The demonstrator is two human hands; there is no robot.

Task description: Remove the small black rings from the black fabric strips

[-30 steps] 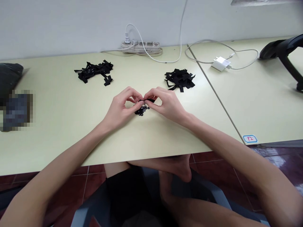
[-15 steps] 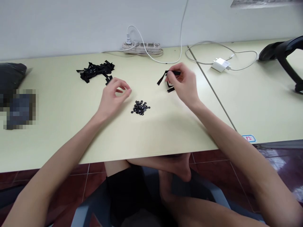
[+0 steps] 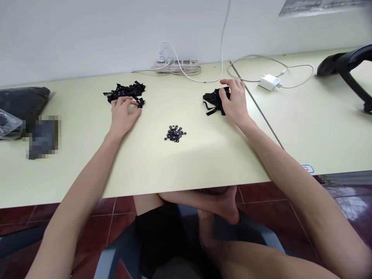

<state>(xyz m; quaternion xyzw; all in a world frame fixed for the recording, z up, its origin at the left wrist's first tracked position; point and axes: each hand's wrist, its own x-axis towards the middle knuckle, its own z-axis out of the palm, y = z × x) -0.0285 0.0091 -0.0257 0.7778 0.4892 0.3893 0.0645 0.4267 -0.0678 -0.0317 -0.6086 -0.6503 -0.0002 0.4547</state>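
My left hand (image 3: 123, 116) is at the near edge of a pile of short black fabric strips (image 3: 124, 91) on the left of the table. Its fingers are curved and apart from the thumb, with nothing visible between them. My right hand (image 3: 236, 101) rests against a second pile of black strips (image 3: 213, 99) on the right. Thumb and fingers stand apart there, and the palm hides part of that pile. Between the two hands, closer to me, lies a small heap of round black disc-like pieces (image 3: 175, 134) with holes.
A white power strip (image 3: 177, 66) with plugged-in cables lies against the wall. Right of it are a white charger (image 3: 269, 82) and a black curved stand (image 3: 345, 66). A dark plastic bag (image 3: 26, 102) and a blurred-out item (image 3: 43, 137) sit at the left.
My right hand has let go of the black strip, which now lies with the right pile. My left hand has moved left to the left pile. The view has shifted slightly.
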